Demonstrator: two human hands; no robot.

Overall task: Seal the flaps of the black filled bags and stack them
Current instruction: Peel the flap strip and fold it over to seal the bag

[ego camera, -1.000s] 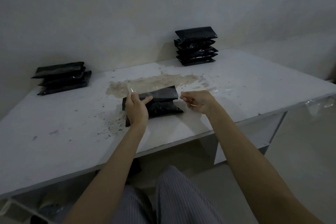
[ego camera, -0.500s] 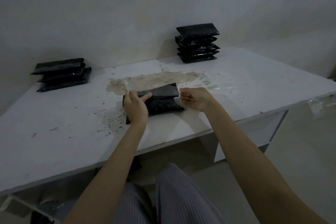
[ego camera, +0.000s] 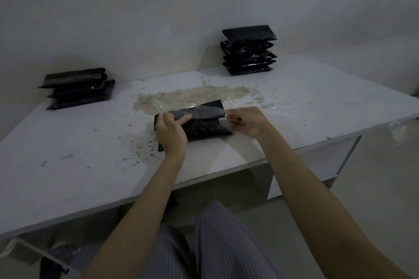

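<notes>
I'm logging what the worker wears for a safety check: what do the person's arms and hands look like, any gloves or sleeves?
Both forearms are bare up to the frame edge, with no sleeves in view. The left hand and right hand wear no gloves, and no rings, watch or bracelets are visible. Below, the legs wear grey pinstriped trousers.

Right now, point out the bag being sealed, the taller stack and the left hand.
bag being sealed (ego camera: 204, 123): head view, its filled front.
taller stack (ego camera: 248, 51): head view, middle bags.
left hand (ego camera: 171, 130): head view, its back.

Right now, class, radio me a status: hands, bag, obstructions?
Left hand pinning black bag, pinching its clear flap. Right hand pinching flap's other end. Flap not yet pressed down. Nothing blocking either stack.
</notes>
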